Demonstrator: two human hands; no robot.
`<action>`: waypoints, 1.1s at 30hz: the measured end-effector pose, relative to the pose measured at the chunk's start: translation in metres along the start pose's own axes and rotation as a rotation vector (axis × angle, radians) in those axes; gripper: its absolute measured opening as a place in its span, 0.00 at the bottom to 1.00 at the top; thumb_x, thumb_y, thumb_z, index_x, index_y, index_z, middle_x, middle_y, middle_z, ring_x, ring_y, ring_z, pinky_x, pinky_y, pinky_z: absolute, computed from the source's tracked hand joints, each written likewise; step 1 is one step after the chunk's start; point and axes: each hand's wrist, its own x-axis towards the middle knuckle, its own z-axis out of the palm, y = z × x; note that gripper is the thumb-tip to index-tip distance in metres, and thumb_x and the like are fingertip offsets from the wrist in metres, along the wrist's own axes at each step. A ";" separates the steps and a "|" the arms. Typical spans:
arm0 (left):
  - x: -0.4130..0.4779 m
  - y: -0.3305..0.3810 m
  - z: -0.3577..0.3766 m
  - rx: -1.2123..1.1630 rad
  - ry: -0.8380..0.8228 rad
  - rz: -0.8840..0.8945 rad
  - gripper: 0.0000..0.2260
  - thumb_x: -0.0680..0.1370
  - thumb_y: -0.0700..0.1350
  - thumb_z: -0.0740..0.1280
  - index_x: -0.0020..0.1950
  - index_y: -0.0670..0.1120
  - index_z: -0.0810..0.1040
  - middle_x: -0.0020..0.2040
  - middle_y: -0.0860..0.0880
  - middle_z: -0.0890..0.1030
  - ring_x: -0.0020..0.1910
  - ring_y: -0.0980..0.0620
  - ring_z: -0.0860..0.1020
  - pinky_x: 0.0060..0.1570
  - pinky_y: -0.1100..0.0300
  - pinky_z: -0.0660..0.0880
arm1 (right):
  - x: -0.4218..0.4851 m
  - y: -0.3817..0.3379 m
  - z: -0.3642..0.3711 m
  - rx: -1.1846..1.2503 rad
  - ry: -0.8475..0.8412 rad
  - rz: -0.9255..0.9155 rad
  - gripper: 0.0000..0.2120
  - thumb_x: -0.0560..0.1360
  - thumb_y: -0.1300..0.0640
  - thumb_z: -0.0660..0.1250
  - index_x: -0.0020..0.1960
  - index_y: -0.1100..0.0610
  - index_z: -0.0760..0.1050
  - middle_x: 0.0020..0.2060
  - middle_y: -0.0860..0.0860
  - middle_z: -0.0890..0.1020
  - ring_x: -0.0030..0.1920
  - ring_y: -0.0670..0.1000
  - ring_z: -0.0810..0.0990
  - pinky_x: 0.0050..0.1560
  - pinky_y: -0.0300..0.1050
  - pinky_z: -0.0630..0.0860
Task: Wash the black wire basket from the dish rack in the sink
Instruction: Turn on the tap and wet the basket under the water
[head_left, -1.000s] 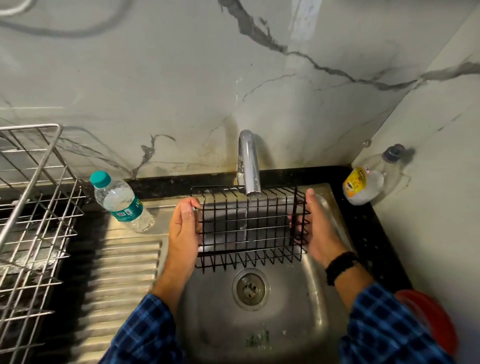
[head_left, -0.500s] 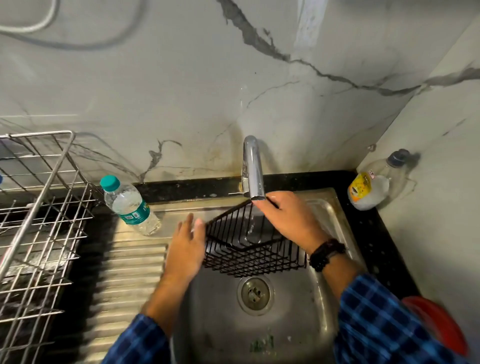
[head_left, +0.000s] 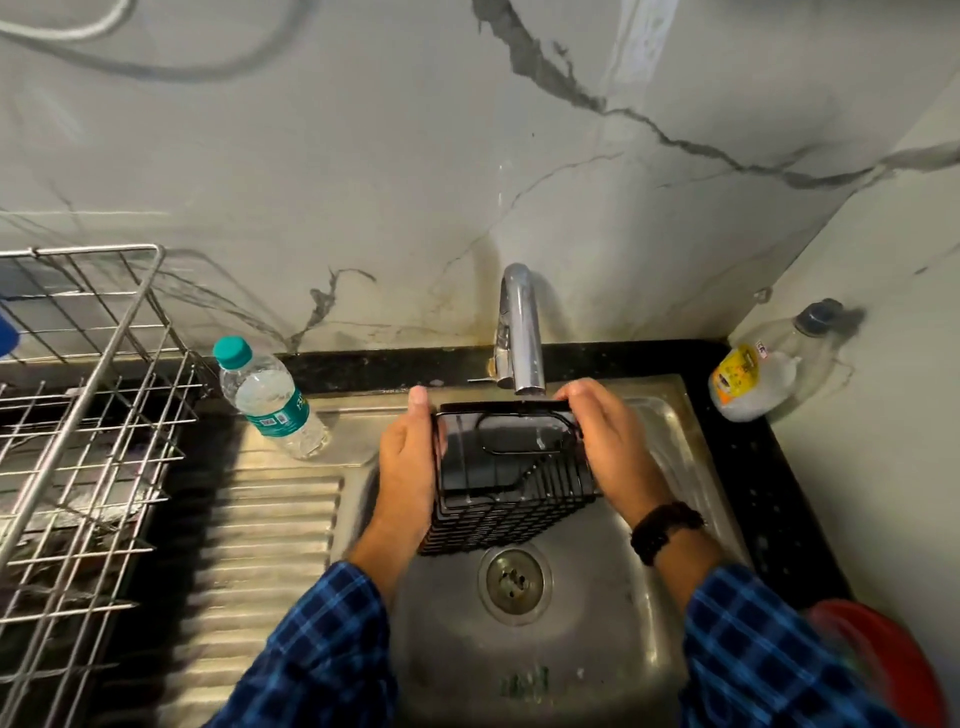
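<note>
Gripping is shared: the black wire basket (head_left: 511, 499) is held at its left end by the left hand (head_left: 410, 467) and at its right end by the right hand (head_left: 608, 447), each closed round the wires; it is tilted above the sink (head_left: 571, 649), top rim just under the faucet (head_left: 522, 332); wet wire may slip; the rim may be knocked against the faucet; the sleeves (head_left: 322, 649) may be splashed.

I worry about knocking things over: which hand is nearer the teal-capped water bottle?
Left. The left hand grips the black wire basket on its left side, just right of the water bottle; the right hand holds the opposite side, farther away.
</note>
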 end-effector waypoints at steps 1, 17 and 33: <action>0.000 -0.005 0.000 -0.114 0.038 -0.106 0.28 0.82 0.61 0.58 0.37 0.38 0.74 0.28 0.40 0.73 0.28 0.42 0.72 0.34 0.54 0.77 | 0.000 -0.002 0.004 0.186 -0.038 0.098 0.20 0.84 0.47 0.54 0.45 0.55 0.80 0.43 0.53 0.84 0.47 0.50 0.83 0.52 0.45 0.75; -0.004 -0.070 -0.026 -0.113 0.023 -0.468 0.23 0.82 0.60 0.60 0.33 0.48 0.79 0.26 0.52 0.77 0.22 0.56 0.74 0.24 0.64 0.71 | 0.005 0.027 0.020 0.648 -0.028 0.521 0.16 0.79 0.41 0.62 0.43 0.52 0.78 0.37 0.50 0.81 0.37 0.48 0.78 0.41 0.43 0.73; 0.005 -0.018 -0.032 0.881 -0.313 0.197 0.12 0.80 0.59 0.62 0.44 0.53 0.77 0.41 0.53 0.79 0.41 0.53 0.79 0.42 0.53 0.79 | 0.019 0.034 -0.068 0.461 -0.351 0.714 0.27 0.77 0.47 0.61 0.69 0.64 0.73 0.64 0.64 0.79 0.63 0.67 0.78 0.63 0.67 0.74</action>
